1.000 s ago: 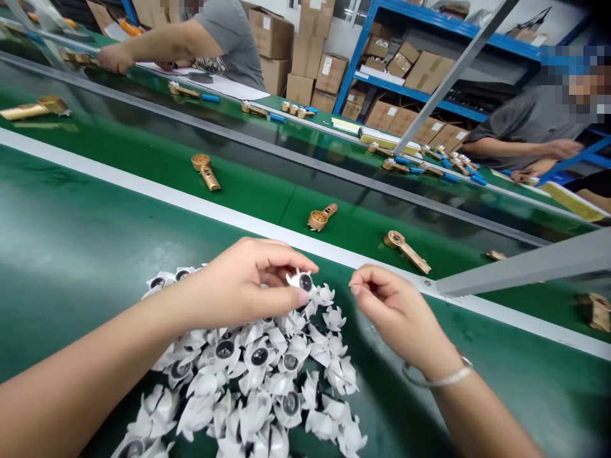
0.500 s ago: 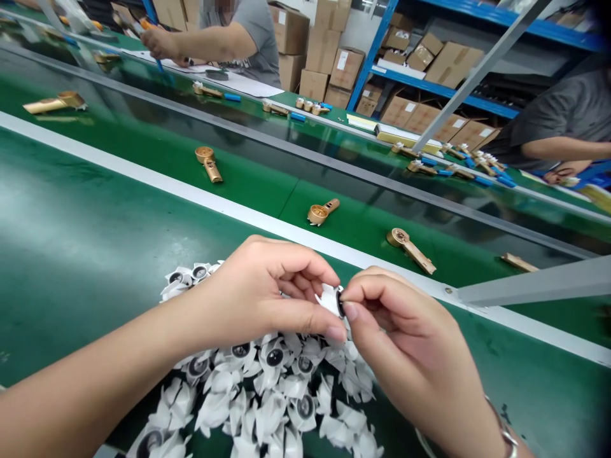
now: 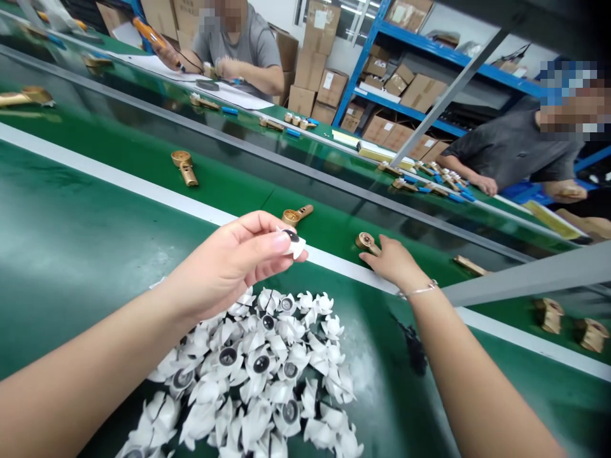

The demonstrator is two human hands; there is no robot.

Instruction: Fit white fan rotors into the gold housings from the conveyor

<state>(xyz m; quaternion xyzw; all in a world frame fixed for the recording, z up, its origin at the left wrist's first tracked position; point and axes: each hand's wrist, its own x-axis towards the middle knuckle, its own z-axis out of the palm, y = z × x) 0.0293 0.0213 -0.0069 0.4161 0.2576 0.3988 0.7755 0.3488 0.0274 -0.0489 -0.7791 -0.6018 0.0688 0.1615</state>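
Note:
My left hand is raised above the pile, pinching a white plastic petal-shaped part with a dark round centre between its fingertips. My right hand reaches over the white rail, its fingertips touching the stem of a gold cast part on the green conveyor belt. Below both hands lies a heap of several matching white parts on a green surface. Another gold part lies close beyond my left hand.
A white rail edges the belt, with more gold parts spaced along it. A grey metal strut crosses at right. Beyond a second belt, two co-workers handle parts; cardboard boxes stand on blue shelving.
My right hand has let go of the white part and moved out onto the belt to a gold part. My left hand has lifted the white part away from the pile.

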